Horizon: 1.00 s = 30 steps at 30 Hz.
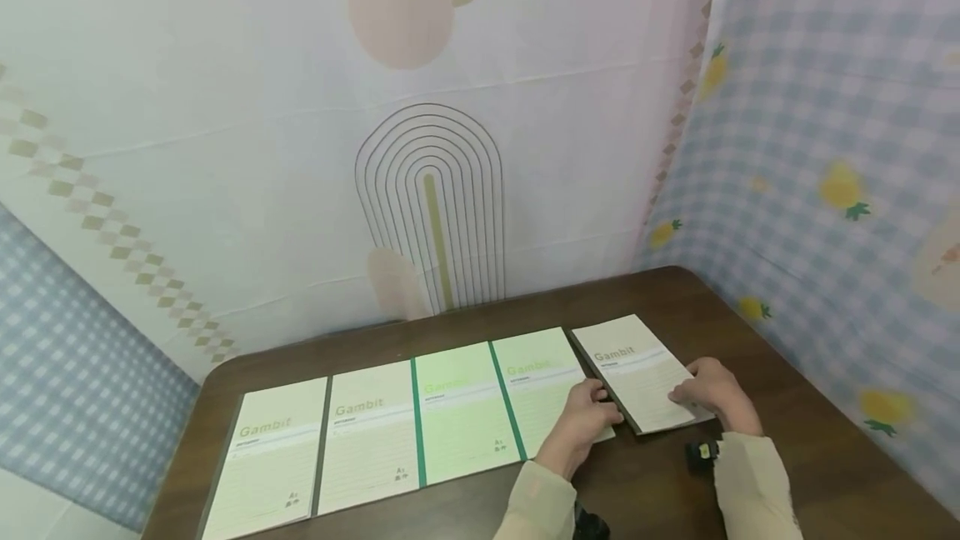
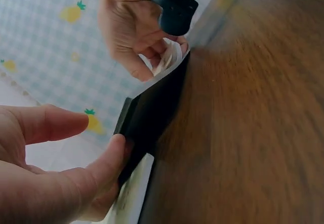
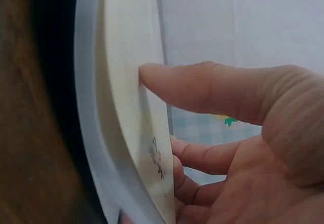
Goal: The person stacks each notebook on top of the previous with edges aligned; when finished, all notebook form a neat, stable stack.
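A cut-off sleeve (image 1: 534, 502); at five o'clock the left hand (image 1: 582, 423), thumb apart, partly hides a green-spined notebook (image 1: 542, 394); at four, the right hand (image 1: 720, 392) pinches a dark-spined notebook (image 1: 636, 377).

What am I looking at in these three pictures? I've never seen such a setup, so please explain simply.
There is no robot here, only a person's two bare hands. The wide picture comes from a camera worn on the head, looking forward and down; the two close ones come from a camera on each wrist. On the brown table lie four notebooks in a row: from the left, two dark-spined notebooks, then two green-spined notebooks. Right of them, the right hand pinches the edge of a fifth notebook, thumb on its cover. The left hand is at that notebook's spine side, thumb apart from the fingers.
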### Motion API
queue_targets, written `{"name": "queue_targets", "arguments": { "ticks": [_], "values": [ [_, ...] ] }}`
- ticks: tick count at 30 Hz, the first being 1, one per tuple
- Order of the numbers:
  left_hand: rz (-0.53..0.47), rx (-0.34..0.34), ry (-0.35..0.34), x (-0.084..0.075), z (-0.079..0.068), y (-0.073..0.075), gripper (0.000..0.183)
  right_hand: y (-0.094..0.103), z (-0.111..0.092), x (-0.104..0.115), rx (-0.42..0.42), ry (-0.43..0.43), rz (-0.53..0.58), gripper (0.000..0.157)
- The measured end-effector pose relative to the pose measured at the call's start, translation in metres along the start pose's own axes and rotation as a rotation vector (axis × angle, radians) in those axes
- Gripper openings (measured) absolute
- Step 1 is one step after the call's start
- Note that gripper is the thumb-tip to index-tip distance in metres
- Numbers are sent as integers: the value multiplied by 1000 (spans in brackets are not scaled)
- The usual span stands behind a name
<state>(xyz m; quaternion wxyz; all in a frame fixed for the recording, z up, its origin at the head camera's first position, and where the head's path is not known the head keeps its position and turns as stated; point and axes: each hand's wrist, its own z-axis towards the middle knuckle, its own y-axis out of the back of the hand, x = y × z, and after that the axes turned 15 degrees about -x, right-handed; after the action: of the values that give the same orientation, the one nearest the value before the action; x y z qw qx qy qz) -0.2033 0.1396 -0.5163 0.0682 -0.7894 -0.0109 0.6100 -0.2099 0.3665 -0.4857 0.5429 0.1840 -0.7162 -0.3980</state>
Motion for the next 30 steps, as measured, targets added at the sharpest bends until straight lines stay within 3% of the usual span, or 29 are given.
{"name": "queue_targets", "arguments": {
  "ticks": [4, 8, 11, 15, 30],
  "values": [
    [-71, 2, 39, 0, 0, -4, 74, -1, 1, 3, 4, -39, 42, 51],
    [-176, 30, 101, 7, -1, -13, 63, -2, 1, 1, 14, -46, 79, 53],
    [-228, 38, 113, 10, -3, -21, 55, 2, -1, -3, 15, -23, 99, 49],
    [-277, 34, 113, 9, -4, -28, 58, 11, -3, -8, 23, -13, 140, 42],
    [-326, 89, 122, 13, -3, -24, 57, 34, -9, -32, 131, -4, 288, 48]
  ]
}}
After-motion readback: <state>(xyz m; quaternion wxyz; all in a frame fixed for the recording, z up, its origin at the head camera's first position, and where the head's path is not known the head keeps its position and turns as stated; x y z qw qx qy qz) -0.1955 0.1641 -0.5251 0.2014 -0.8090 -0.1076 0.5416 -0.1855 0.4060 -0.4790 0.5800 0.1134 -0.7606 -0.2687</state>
